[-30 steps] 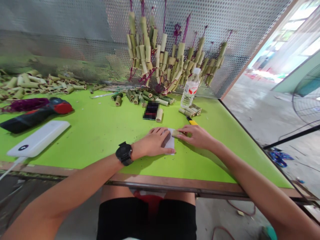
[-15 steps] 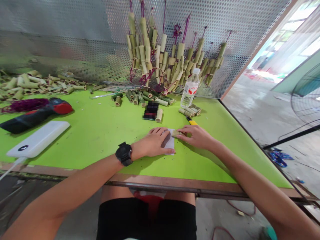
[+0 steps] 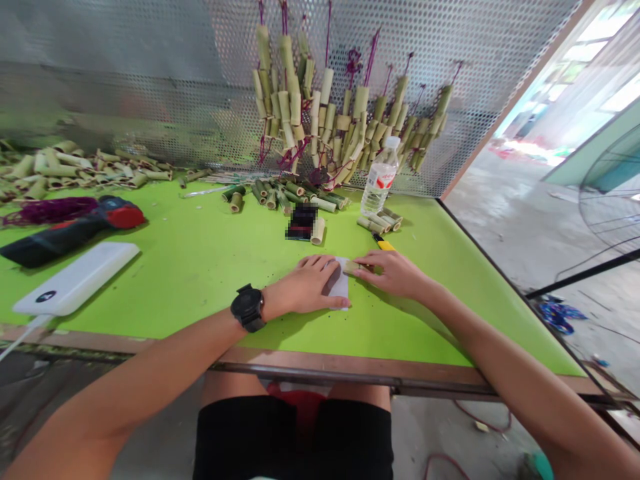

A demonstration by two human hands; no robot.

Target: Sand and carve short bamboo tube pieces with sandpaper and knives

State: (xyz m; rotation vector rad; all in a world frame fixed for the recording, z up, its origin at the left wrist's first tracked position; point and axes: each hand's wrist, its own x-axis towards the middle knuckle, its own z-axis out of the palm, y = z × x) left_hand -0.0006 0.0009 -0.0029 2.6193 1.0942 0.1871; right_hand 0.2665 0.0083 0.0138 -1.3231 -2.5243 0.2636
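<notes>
A small pale grey sheet (image 3: 341, 285), perhaps sandpaper, lies on the green tabletop. Spread flat over its left part is my left hand (image 3: 313, 283), with a black watch (image 3: 248, 308) on the wrist. My right hand (image 3: 387, 270) pinches a short bamboo piece (image 3: 351, 266), whose left end rests on the sheet; the fingers hide the rest of it. Just beyond the right hand lies a yellow and black cutter (image 3: 383, 243). Another cut bamboo tube (image 3: 318, 231) sits farther off, beside a dark blurred-out object (image 3: 302, 222).
A water bottle (image 3: 381, 177) stands behind several bamboo tubes (image 3: 389, 219). To the left are a white power bank (image 3: 77, 278), a black and red power tool (image 3: 75, 230), purple cord (image 3: 47, 210) and a bamboo pile (image 3: 65, 167). Strung bamboo (image 3: 330, 120) hangs against the perforated metal panel (image 3: 210, 120).
</notes>
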